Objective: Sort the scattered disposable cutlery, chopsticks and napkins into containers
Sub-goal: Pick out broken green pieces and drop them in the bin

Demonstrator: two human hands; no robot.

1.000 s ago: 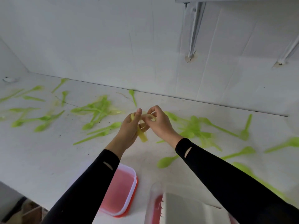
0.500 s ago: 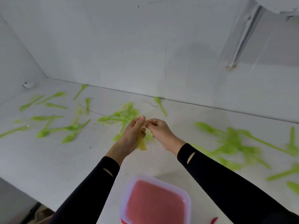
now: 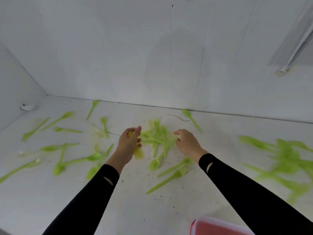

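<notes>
Drawn apart since half a second ago. Gripping yellow cutlery (image 3: 138, 154) in left hand (image 3: 129, 145); reaching empty, loose-fingered right hand (image 3: 188, 143) toward green cutlery (image 3: 159, 138) between the hands. Risk of snagging tangled pieces and scattering them.

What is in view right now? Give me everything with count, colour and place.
green spoons: roughly a dozen, light green, scattered over the table's left half
green cutlery pile: one tangle, light green, between the hands; pieces uncountable
green fork: at least one, light green, just nearer than the pile
green heap: one, light green, table's right side; too blurred to count
yellowish pieces: count unclear, pale yellow, in the left hand
red container: one, red with pale rim, bottom right, partly cut off
table: one, white, speckled
wall bracket: one, white, upper right
left hand: black sleeve, grips the yellowish pieces
right hand: black sleeve, fingers relaxed, holds nothing, beside the pile
</notes>
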